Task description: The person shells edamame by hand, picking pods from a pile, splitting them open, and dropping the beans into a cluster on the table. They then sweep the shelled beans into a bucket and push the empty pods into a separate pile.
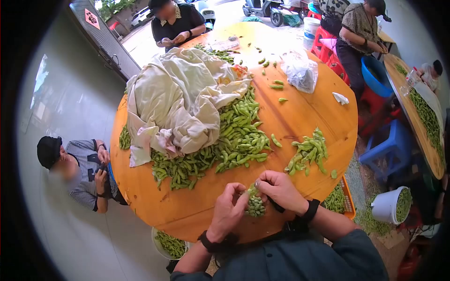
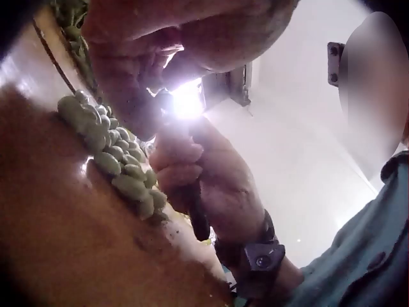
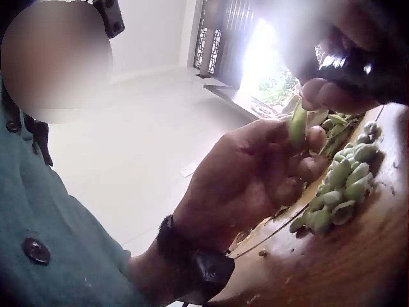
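Note:
At the table's near edge my left hand [image 1: 228, 208] pinches a green soybean pod [image 3: 298, 125] between thumb and fingers. My right hand [image 1: 284, 191] meets it at the pod, its thumb and fingertips close together. Those fingers are curled round a slim dark-handled tool [image 2: 200, 220]; its working end is hidden. Just below both hands, a small heap of shelled pale green beans [image 3: 345, 179] lies on the wooden table. In front of the left hand is a large pile of unshelled pods [image 1: 239, 136], partly covered by a cream cloth [image 1: 176, 98].
A smaller pod heap [image 1: 309, 152] lies at the right, with a plastic bag [image 1: 300, 72] and crumpled tissue [image 1: 341, 98] farther back. Below the table edge are an orange crate [image 1: 349, 201] and a pod-filled bucket [image 1: 161, 253]. Other people sit around. A blue stool [image 1: 388, 147] stands right.

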Motion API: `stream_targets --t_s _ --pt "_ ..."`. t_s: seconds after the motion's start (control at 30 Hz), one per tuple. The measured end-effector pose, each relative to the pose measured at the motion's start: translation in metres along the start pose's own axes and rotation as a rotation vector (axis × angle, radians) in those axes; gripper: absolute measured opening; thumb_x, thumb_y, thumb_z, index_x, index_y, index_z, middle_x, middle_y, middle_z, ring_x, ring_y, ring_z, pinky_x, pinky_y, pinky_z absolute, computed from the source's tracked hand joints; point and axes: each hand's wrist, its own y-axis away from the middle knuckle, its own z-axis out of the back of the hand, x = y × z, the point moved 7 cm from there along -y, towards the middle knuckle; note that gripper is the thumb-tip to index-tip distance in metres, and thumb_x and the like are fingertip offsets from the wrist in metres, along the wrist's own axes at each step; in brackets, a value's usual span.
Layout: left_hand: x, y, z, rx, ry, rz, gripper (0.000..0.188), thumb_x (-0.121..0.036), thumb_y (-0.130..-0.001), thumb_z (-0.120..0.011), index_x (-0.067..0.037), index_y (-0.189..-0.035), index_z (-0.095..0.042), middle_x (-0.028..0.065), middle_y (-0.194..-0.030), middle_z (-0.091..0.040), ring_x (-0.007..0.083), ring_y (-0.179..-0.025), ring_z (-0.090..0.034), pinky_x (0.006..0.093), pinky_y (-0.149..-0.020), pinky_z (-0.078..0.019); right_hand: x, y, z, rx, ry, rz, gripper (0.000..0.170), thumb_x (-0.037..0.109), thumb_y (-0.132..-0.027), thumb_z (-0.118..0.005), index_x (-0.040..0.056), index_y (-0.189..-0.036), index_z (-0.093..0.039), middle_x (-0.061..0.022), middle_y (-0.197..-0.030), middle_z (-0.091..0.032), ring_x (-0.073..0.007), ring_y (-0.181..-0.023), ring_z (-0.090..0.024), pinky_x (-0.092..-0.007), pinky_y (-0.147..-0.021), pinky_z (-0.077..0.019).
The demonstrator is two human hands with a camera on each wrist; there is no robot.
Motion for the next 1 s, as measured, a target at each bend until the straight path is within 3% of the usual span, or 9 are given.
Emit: stream_targets --t_s 0.27,0.33,0.43,0.57,0.63,0.77,0.83,0.97,1.0 --pt "-0.012 -0.001 0.003 0.0 -0.178 -0.071 0.009 -0.006 -0.093 -0.064 0.001 -0.098 -0.061 -0.0029 -0.083 -0.059 0.003 -0.072 -0.054 0.0204 -0.059 -0.0452 0.005 0.005 -0.009 0.033 0.123 0.025 0.018 0.017 -0.095 -0.06 -0.0008 -0.097 -0.062 -0.0011 -0.074 -0.063 -0.006 -0.06 -0.057 -0.0229 -0.054 -0.0472" --pt "-0.016 0.0 0.002 -0.041 -0.23 -0.112 0.013 -0.005 -0.087 -0.068 0.003 -0.096 -0.061 0.011 -0.083 -0.063 0.0156 -0.067 -0.062 0.0279 -0.061 -0.0493 0.007 0.004 -0.006 -0.015 0.206 0.09 0.018 0.015 -0.092 -0.062 -0.0032 -0.094 -0.064 -0.0048 -0.072 -0.064 -0.008 -0.062 -0.058 -0.0264 -0.054 -0.047" --pt "-0.034 0.002 -0.003 -0.054 -0.42 -0.248 0.014 -0.003 -0.086 -0.065 0.003 -0.098 -0.061 0.0159 -0.083 -0.061 0.0257 -0.069 -0.063 0.0326 -0.061 -0.0497 0.011 0.004 -0.004 -0.05 0.338 0.125 0.019 0.015 -0.089 -0.064 -0.0042 -0.089 -0.065 -0.0085 -0.07 -0.064 -0.0098 -0.064 -0.059 -0.0296 -0.056 -0.0478" --pt "-0.039 0.005 -0.008 -0.075 -0.489 -0.386 0.013 0.001 -0.086 -0.062 0.003 -0.099 -0.062 0.0134 -0.082 -0.062 0.0195 -0.067 -0.061 0.0277 -0.061 -0.0478 0.023 0.008 -0.01 -0.068 0.373 0.215 0.019 0.015 -0.087 -0.064 -0.0039 -0.088 -0.066 -0.0116 -0.069 -0.064 -0.012 -0.064 -0.06 -0.0315 -0.058 -0.0482" --pt "-0.037 0.003 -0.008 -0.059 -0.424 -0.37 0.013 0.001 -0.086 -0.06 0.004 -0.099 -0.062 0.0165 -0.084 -0.062 0.0274 -0.07 -0.062 0.0319 -0.064 -0.0496 0.023 0.008 -0.008 -0.078 0.405 0.192 0.02 0.016 -0.087 -0.064 -0.0039 -0.091 -0.066 -0.0138 -0.07 -0.065 -0.0149 -0.063 -0.061 -0.0327 -0.059 -0.0489" --pt "-0.032 0.001 -0.008 -0.024 -0.428 -0.29 0.012 0.001 -0.087 -0.058 0.004 -0.098 -0.061 0.0174 -0.085 -0.062 0.0306 -0.073 -0.063 0.0344 -0.066 -0.0503 0.019 0.008 -0.009 -0.088 0.424 0.212 0.021 0.016 -0.087 -0.064 -0.0039 -0.09 -0.066 -0.0156 -0.071 -0.065 -0.0179 -0.062 -0.062 -0.034 -0.059 -0.0492" --pt "-0.036 0.004 -0.008 -0.079 -0.555 -0.444 0.013 0.002 -0.087 -0.057 0.005 -0.099 -0.061 0.0185 -0.086 -0.062 0.0318 -0.073 -0.064 0.036 -0.066 -0.0506 0.026 0.011 -0.011 -0.124 0.546 0.248 0.02 0.016 -0.086 -0.064 -0.0036 -0.09 -0.065 -0.0154 -0.071 -0.065 -0.0191 -0.061 -0.062 -0.0347 -0.058 -0.0493" --pt "-0.03 0.004 -0.003 -0.038 -0.541 -0.434 0.013 0.001 -0.091 -0.054 0.004 -0.101 -0.061 0.0134 -0.082 -0.063 0.0217 -0.07 -0.064 0.0313 -0.063 -0.0518 0.027 0.01 -0.009 -0.16 0.543 0.3 0.015 0.011 -0.087 -0.063 -0.0041 -0.085 -0.064 -0.009 -0.067 -0.062 -0.013 -0.06 -0.056 -0.031 -0.056 -0.0463" --pt "-0.018 0.002 0.002 -0.013 -0.391 -0.247 0.012 -0.001 -0.093 -0.054 0.003 -0.102 -0.061 0.0098 -0.082 -0.063 0.0162 -0.07 -0.063 0.0281 -0.063 -0.0522 0.024 0.008 -0.006 -0.159 0.494 0.277 0.017 0.013 -0.087 -0.063 -0.0037 -0.088 -0.064 -0.0108 -0.067 -0.063 -0.0139 -0.06 -0.058 -0.0316 -0.056 -0.0473"
